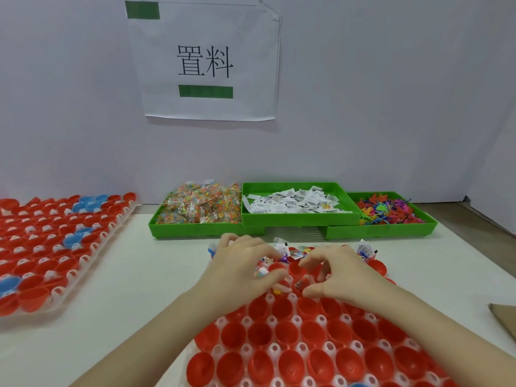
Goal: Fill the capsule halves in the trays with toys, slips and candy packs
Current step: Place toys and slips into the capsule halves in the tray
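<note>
**Inspector:** What was the left hand (240,263) doing at the time of observation?

**Assessor:** It was curled over the far rows of the near capsule tray (275,349), with fingers and thumb pinching small candy packs (262,270) against the palm. A red capsule half (277,268) sat at its fingertips.

**Inspector:** And the right hand (339,272)?

**Assessor:** It hovered just beside the left hand, fingers bent downward and thumb drawn in under them. Whether it pinched anything, I could not tell. A slip (300,283) lay in a capsule half below it.

**Inspector:** Contents of the tray?

**Assessor:** The rows nearer than the hands held open red halves (287,332). The rows just beyond the fingertips showed slips and packs (365,251) standing out of the halves.

**Inspector:** Supplies?

**Assessor:** Three green bins stood on the desk (139,275) beyond both hands: a bin of candy packs (201,205) ahead of the left hand, a slip bin (296,203) ahead of the right, and a toy bin (388,209) further out past the right hand.

**Inspector:** Anything else?

**Assessor:** A second tray of red and blue halves (50,247) lay well apart, out past the left hand. A printed sign (205,61) hung on the wall.
</note>
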The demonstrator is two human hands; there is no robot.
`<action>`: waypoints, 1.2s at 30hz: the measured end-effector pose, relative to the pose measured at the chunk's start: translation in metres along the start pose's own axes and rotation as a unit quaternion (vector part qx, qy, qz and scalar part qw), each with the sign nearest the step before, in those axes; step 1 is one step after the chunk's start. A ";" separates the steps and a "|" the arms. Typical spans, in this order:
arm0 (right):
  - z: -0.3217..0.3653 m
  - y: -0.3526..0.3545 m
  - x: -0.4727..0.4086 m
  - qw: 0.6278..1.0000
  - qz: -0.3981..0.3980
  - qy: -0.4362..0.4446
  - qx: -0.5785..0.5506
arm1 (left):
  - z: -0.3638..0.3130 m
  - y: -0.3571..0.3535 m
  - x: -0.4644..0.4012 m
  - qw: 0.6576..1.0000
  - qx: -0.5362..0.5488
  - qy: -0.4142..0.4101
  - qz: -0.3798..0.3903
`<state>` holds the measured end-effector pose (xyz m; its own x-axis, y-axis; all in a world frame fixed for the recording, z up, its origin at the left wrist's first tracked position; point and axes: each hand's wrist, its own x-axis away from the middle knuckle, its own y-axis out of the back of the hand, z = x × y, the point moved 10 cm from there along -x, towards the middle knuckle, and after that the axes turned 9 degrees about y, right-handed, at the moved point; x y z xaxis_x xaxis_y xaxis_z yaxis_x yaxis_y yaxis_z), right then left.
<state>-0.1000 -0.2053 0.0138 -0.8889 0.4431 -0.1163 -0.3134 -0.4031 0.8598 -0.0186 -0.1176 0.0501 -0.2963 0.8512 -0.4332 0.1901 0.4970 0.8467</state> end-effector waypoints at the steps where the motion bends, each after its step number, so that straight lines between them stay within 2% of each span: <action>1: 0.002 0.003 0.001 1.000 0.003 0.007 0.016 | 0.002 0.011 -0.002 0.999 0.022 0.000 -0.036; 4: 0.004 0.029 0.002 0.999 -0.022 0.026 0.016 | 0.025 0.044 -0.012 0.987 0.057 0.029 -0.146; 7: -0.027 0.087 -0.005 0.985 -0.162 0.008 -0.065 | 0.080 0.057 -0.027 0.968 0.115 0.141 -0.175; 10: -0.094 0.125 -0.015 0.958 -0.267 -0.079 -0.067 | 0.139 0.047 -0.042 0.949 0.128 0.251 -0.144; 12: -0.140 0.127 -0.026 0.956 -0.250 -0.152 -0.002 | 0.167 0.032 -0.051 0.945 0.085 0.301 -0.092; 14: -0.171 0.117 -0.039 0.962 -0.186 -0.192 0.053 | 0.186 0.019 -0.058 0.944 0.009 0.327 -0.034; 17: -0.204 0.096 -0.055 0.960 -0.111 -0.244 0.085 | 0.195 0.001 -0.069 0.939 -0.103 0.327 0.035; 20: -0.221 0.080 -0.063 0.948 -0.043 -0.285 0.133 | 0.198 -0.002 -0.077 0.932 -0.155 0.328 0.012; 21: -0.223 0.080 -0.064 0.945 -0.049 -0.287 0.147 | 0.199 0.000 -0.078 0.931 -0.149 0.334 -0.006; 25: -0.223 0.098 -0.064 0.945 -0.173 -0.254 0.110 | 0.206 0.001 -0.075 0.936 -0.018 0.347 -0.058; 30: -0.221 0.122 -0.047 0.924 -0.290 -0.239 0.064 | 0.209 0.006 -0.074 0.936 -0.008 0.338 -0.096; 33: -0.217 0.124 -0.048 0.931 -0.280 -0.222 0.075 | 0.206 0.019 -0.073 0.930 -0.043 0.334 -0.150; 36: -0.210 0.128 -0.049 0.932 -0.275 -0.217 0.093 | 0.200 0.029 -0.072 0.927 -0.013 0.324 -0.187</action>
<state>-0.1666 -0.4467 0.0250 -0.3788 0.8404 -0.3877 -0.5825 0.1090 0.8055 0.1959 -0.1312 0.0439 -0.8388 0.3368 -0.4277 -0.0586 0.7253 0.6859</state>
